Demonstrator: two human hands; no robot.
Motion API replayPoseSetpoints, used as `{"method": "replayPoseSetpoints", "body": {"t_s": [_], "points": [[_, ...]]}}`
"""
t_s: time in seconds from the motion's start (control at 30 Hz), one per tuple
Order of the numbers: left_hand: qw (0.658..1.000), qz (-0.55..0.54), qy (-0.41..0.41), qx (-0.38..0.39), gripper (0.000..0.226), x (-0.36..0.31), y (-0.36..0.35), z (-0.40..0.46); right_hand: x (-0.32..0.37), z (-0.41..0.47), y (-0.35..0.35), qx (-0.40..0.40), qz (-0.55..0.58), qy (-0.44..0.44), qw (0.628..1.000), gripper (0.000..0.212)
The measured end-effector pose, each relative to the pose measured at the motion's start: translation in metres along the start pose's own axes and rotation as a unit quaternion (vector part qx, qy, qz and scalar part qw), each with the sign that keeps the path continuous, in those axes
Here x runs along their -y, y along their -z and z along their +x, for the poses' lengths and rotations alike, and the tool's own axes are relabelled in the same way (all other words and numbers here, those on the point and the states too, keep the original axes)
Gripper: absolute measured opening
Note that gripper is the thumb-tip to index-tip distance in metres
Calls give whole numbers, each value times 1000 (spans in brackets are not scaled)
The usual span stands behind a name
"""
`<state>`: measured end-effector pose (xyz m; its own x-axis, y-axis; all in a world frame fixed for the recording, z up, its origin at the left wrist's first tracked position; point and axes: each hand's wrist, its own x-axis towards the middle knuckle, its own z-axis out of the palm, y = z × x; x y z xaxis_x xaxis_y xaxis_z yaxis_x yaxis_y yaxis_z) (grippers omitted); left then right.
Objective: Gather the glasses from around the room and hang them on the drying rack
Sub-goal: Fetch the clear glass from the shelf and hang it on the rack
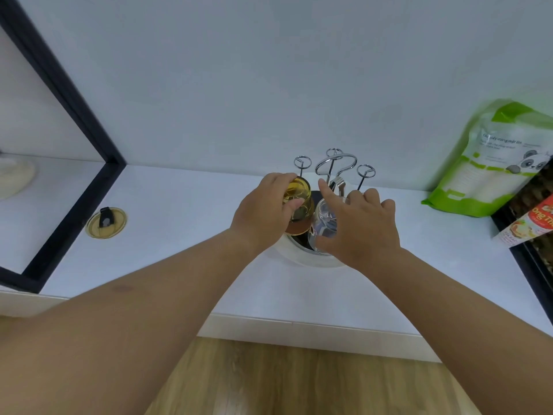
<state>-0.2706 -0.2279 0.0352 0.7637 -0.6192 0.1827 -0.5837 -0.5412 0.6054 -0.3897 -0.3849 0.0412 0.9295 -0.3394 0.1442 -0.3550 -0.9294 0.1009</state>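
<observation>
A chrome drying rack (335,166) with ring-tipped prongs and a round white base (294,253) stands on the white counter against the wall. My left hand (263,214) grips an amber glass (297,202), held upside down over the rack's left side. My right hand (359,226) holds a clear glass (324,220), also upside down, over the rack's front right. The two glasses are side by side, almost touching. Whether either one sits on a prong is hidden by my hands.
A green and white pouch (493,163) leans on the wall at right, beside a red carton (529,223) in a dark tray. A round yellowish lid (105,218) lies on the counter at left, near a black-framed shelf (74,187). Wooden floor lies below the counter's edge.
</observation>
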Motion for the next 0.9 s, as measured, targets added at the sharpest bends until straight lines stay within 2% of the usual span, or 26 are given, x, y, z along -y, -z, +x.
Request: {"method": "replayPoseSetpoints", "body": {"t_s": [0.23,0.37,0.7,0.8,0.9], "points": [[1000,0,-7,5,43,1,-1,0,2,0,-1,-4,-5,0,1000,101],[1000,8,16,21,46,0,-2,1,3,1,2,5,-1,0,1000,102],[995,79,2,59,48,14,15,27,0,-4,22,44,44,8,998,121],[997,73,14,33,46,16,18,27,-5,-5,28,47,57,11,997,122],[998,38,-23,-34,41,11,17,14,-11,-6,30,51,67,13,996,119]]}}
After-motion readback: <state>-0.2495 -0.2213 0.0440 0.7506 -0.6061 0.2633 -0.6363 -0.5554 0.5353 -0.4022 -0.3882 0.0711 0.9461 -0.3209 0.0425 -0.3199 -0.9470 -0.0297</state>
